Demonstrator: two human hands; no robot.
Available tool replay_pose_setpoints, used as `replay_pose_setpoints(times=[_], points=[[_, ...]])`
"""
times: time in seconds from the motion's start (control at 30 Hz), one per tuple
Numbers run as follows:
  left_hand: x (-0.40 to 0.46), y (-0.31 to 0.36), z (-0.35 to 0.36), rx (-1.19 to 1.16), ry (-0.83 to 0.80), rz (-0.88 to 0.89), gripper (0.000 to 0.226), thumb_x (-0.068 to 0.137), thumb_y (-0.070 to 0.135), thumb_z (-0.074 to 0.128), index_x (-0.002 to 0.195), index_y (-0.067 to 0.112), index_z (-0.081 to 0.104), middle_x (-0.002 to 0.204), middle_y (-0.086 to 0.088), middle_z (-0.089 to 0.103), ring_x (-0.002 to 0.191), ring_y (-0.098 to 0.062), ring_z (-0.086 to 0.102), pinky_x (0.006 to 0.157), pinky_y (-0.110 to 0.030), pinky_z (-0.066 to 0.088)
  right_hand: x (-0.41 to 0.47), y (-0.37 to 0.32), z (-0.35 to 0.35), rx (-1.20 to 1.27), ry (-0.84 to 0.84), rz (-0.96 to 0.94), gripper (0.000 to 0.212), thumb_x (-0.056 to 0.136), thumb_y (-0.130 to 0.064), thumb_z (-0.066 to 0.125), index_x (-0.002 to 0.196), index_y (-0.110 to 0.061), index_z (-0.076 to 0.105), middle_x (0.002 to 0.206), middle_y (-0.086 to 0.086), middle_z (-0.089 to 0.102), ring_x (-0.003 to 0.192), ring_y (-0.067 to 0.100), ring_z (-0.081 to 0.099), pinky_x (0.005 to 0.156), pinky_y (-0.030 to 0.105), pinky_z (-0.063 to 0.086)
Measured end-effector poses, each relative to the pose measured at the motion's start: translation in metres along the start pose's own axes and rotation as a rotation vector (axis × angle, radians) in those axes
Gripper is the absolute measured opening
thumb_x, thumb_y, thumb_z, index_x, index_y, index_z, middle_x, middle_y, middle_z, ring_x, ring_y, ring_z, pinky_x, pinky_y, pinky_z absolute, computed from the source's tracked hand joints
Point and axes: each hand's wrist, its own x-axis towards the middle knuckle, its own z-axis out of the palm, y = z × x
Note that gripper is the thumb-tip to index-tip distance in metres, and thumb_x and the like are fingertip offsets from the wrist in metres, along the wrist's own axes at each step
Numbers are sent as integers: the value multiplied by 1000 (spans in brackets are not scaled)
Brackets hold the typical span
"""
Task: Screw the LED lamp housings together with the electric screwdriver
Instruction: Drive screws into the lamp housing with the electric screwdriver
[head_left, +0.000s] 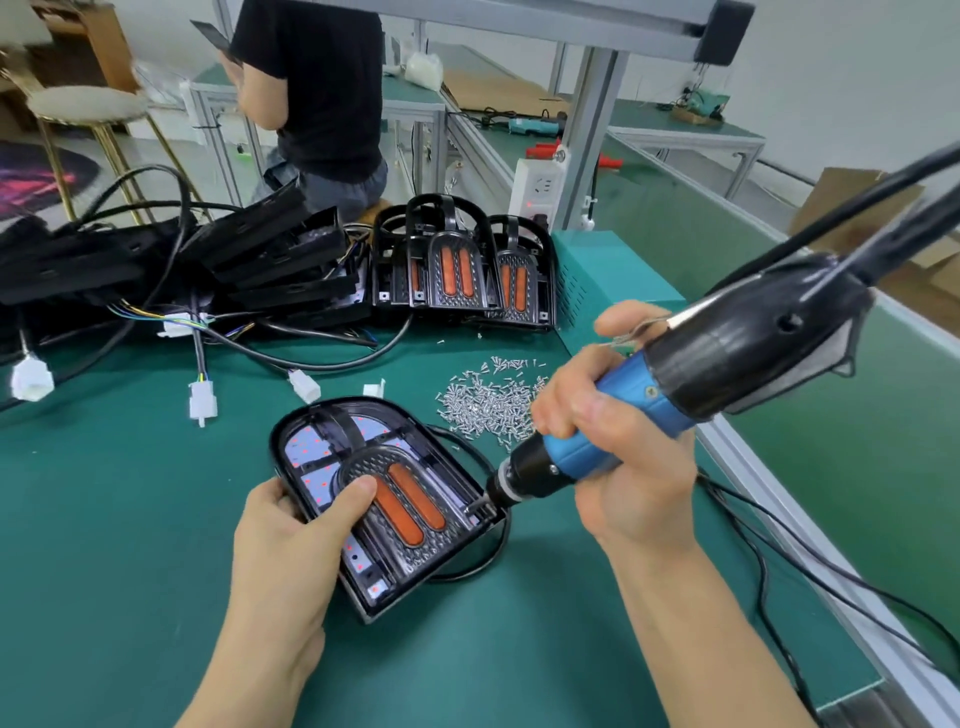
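Observation:
A black LED lamp housing (363, 457) with two orange reflector strips lies on the green mat in front of me. My left hand (291, 530) grips its left edge, thumb laid across the lens. My right hand (613, 436) grips the blue and black electric screwdriver (649, 405). The tool is tilted, and its bit is set at the housing's lower right corner (475, 506). A pile of small silver screws (485, 402) lies just behind the housing, to the left of my right hand.
Several finished lamp housings (462, 265) stand at the back beside a teal box (597, 270). A heap of black parts with cables and white connectors (202, 400) fills the back left. The screwdriver's cable (779, 545) trails right. A person in black stands behind the bench.

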Motion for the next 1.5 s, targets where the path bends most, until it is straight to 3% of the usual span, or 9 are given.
replay_pose_setpoints(times=[0.23, 0.43, 0.7, 0.9, 1.03, 1.2, 1.37, 1.5], points=[[2, 0, 1, 1, 2, -19, 46, 77, 9, 76, 117, 4, 54, 101, -9, 70, 85, -26, 69, 79, -43, 55, 7, 1, -1, 0, -42, -1, 26, 71, -5, 56, 83, -28, 58, 61, -6, 53, 52, 13, 48, 56, 27, 44], [3, 1, 1, 12, -4, -35, 47, 77, 10, 76, 118, 4, 53, 104, -10, 69, 87, -28, 69, 80, -45, 55, 11, 2, -2, 56, -175, 47, 24, 69, -4, 55, 87, -21, 53, 61, -6, 54, 51, 12, 48, 56, 27, 45], [0, 4, 1, 19, -29, -42, 35, 79, 7, 73, 111, 4, 58, 99, -12, 71, 87, -32, 70, 82, -49, 55, 14, 2, 4, 10, -289, 74, 29, 66, -6, 57, 85, -29, 58, 63, -13, 56, 52, 10, 49, 57, 26, 45], [-4, 7, 1, 5, -35, -49, 37, 79, 7, 73, 112, 3, 57, 104, -14, 70, 87, -31, 69, 79, -46, 55, 10, -2, 3, -6, -220, 97, 29, 68, -6, 58, 86, -28, 58, 64, -9, 56, 53, 12, 50, 58, 27, 46], [-5, 4, 0, -8, -33, -53, 43, 79, 11, 74, 116, 5, 54, 107, -12, 68, 90, -31, 69, 72, -39, 55, 8, -2, 10, -74, -226, 95, 34, 67, -10, 60, 88, -36, 62, 72, -15, 57, 55, 11, 49, 60, 28, 43], [-7, 5, -2, -36, -37, -60, 45, 79, 11, 74, 118, 6, 52, 110, -12, 67, 95, -32, 67, 72, -40, 54, 7, -2, 14, -91, -240, 127, 32, 64, -13, 62, 88, -34, 64, 65, -11, 55, 56, 15, 46, 61, 32, 42], [-9, 6, -1, -41, -34, -71, 46, 78, 11, 75, 117, 9, 51, 108, -10, 68, 93, -29, 68, 85, -51, 54, 8, -2, 16, -96, -188, 78, 25, 63, -10, 63, 77, -30, 60, 61, -9, 55, 55, 15, 47, 59, 28, 46], [-6, 6, 1, -16, -36, -81, 46, 78, 12, 76, 116, 10, 51, 106, -9, 69, 91, -29, 69, 81, -49, 56, 10, -3, 9, -34, -141, 102, 22, 64, -9, 61, 77, -27, 59, 59, -7, 53, 52, 13, 48, 57, 27, 46]])
